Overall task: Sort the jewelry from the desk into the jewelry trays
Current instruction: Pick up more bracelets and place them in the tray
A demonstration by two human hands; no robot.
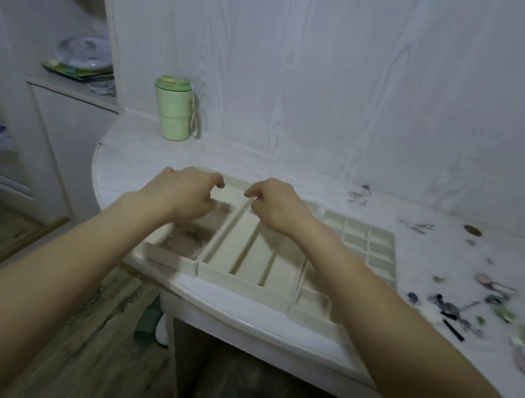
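**Both hands over the trays, jewelry waiting at the right**

Both arms reach in from the bottom of the frame to the beige trays at the centre of the white surface (144,151). The left hand (185,193) hovers over the left tray (175,253), the right hand (275,206) over the far end of the middle tray (251,259) with its long slots. The fingers of each hand are curled, tips drawn together as if pinching something fine, but motion blur hides whether anything is held; I cannot tell. A third, grid tray (375,245) lies just beside them to the right.

The loose jewelry (465,309) is scattered at the right of the frame, well apart from the hands, with thin chains (359,196) nearer the wall. A green cup (173,109) stands at the upper left of the surface.

To my eye the step is laying a piece, perhaps a chain, along a slot. Doing it well would mean lowering it straight, keeping it untangled, and releasing only once it rests inside one compartment.
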